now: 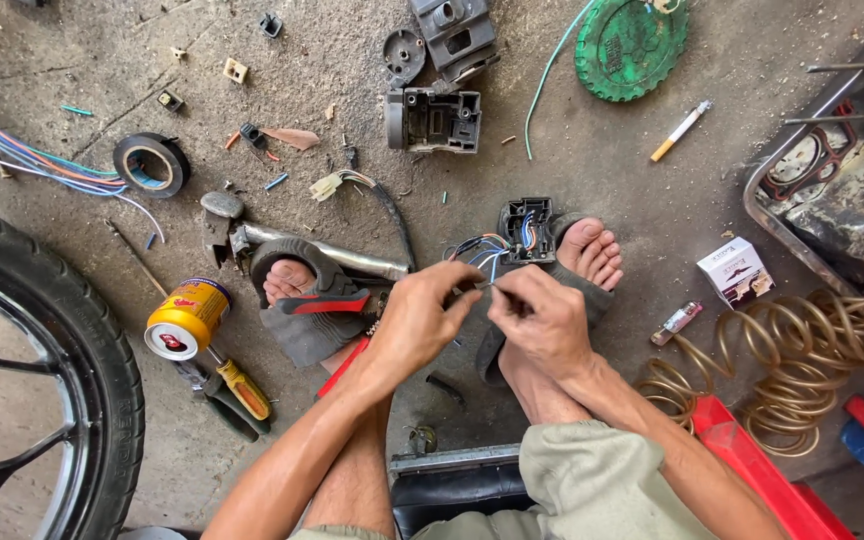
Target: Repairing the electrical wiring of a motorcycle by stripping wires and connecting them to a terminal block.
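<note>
Pinching thin coloured wires (482,262) between both hands, left hand (414,318) and right hand (544,322) closed, black connector housing (526,230) just beyond

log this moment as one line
left hand: pinching wires | right hand: pinching same wires | wires run to: black connector on floor | nearby: can, screwdriver, tape roll

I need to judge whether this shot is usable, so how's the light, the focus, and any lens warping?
Head view: soft, even daylight with faint shadows; focus sharp on the left hand, right hand and thin wires they pinch; mild glare on the yellow can; wide-angle bending curves the wheel at the left edge.
</note>
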